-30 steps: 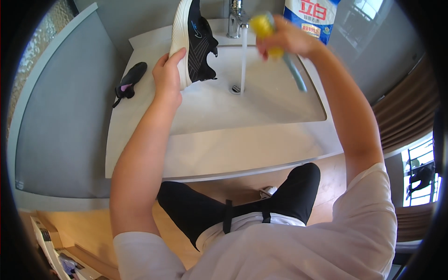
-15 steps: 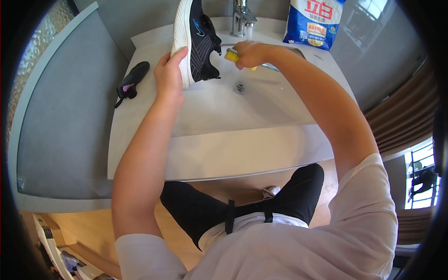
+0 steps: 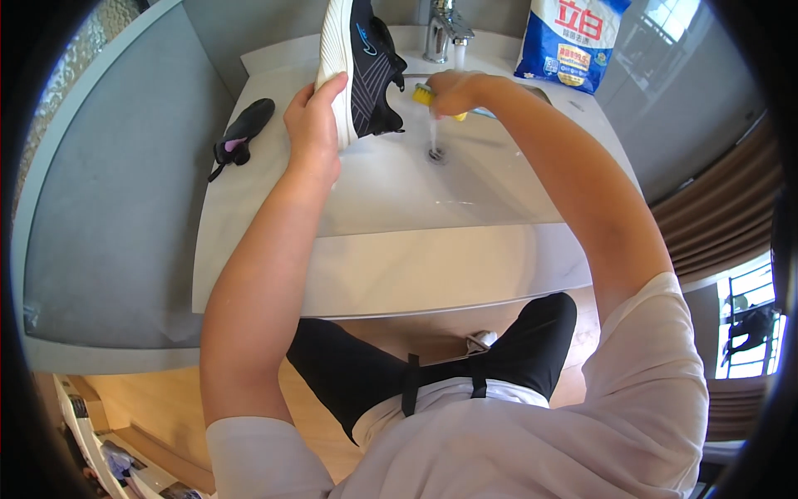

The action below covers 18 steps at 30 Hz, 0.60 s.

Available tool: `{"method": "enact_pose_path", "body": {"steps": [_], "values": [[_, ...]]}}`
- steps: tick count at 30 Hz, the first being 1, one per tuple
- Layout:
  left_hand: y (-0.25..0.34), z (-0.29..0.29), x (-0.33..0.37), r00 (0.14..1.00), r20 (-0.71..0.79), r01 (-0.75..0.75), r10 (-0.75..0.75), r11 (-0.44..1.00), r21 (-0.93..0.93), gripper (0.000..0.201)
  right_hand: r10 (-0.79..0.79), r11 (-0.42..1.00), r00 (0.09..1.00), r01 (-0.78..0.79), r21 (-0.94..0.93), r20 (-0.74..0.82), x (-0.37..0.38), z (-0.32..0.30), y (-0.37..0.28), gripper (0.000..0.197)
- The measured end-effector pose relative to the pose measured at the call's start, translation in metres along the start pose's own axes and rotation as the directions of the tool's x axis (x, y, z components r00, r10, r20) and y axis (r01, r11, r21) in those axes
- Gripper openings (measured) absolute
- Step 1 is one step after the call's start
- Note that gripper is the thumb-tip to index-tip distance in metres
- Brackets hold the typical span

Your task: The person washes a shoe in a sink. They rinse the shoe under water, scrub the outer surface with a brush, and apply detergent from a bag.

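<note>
My left hand is closed round the white sole of a black sneaker, holding it upright on its heel end over the left side of the sink. The sneaker's opening faces right. Under the running tap, my right hand grips a brush with yellow bristles, its handle mostly hidden by the fingers. Water falls past that hand in a thin stream to the drain. Brush and sneaker are apart.
The white sink basin is set in a pale counter. A dark elongated object with a pink patch lies on the counter's left. A blue and white bag stands at the back right. A grey panel borders the left side.
The view has shifted slightly. Water now runs down from my right hand and the brush to the drain. My left hand keeps its hold on the sneaker.
</note>
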<state>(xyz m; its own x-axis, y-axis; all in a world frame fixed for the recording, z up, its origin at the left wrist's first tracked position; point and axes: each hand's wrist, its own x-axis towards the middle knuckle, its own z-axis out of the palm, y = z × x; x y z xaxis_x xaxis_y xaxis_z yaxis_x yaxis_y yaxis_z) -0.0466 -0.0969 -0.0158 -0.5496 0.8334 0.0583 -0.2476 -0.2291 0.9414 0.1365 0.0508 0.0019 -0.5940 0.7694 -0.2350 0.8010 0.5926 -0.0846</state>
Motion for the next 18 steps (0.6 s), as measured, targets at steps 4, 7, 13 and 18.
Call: {"method": "enact_pose_path", "body": {"steps": [4,7,13,18], "values": [[-0.002,-0.002,0.003,1.0,0.022,-0.012,0.012,1.0,0.014,0.057,-0.017,0.994,0.993,0.03,-0.107,0.117,-0.007,0.004,0.004,0.049],[-0.001,-0.002,0.002,1.0,0.007,0.005,-0.005,1.0,0.002,0.056,-0.027,0.983,0.987,0.055,-0.174,0.159,-0.018,0.013,0.013,0.046],[0.0,0.004,0.0,1.0,0.01,0.005,-0.004,0.999,-0.032,0.053,-0.003,0.981,0.996,0.02,-0.192,0.088,-0.035,0.008,0.038,0.045],[-0.001,0.0,0.002,1.0,-0.009,0.005,-0.005,1.0,-0.01,0.053,-0.163,0.979,0.98,0.175,-0.103,0.114,-0.04,0.009,0.013,0.045]]}}
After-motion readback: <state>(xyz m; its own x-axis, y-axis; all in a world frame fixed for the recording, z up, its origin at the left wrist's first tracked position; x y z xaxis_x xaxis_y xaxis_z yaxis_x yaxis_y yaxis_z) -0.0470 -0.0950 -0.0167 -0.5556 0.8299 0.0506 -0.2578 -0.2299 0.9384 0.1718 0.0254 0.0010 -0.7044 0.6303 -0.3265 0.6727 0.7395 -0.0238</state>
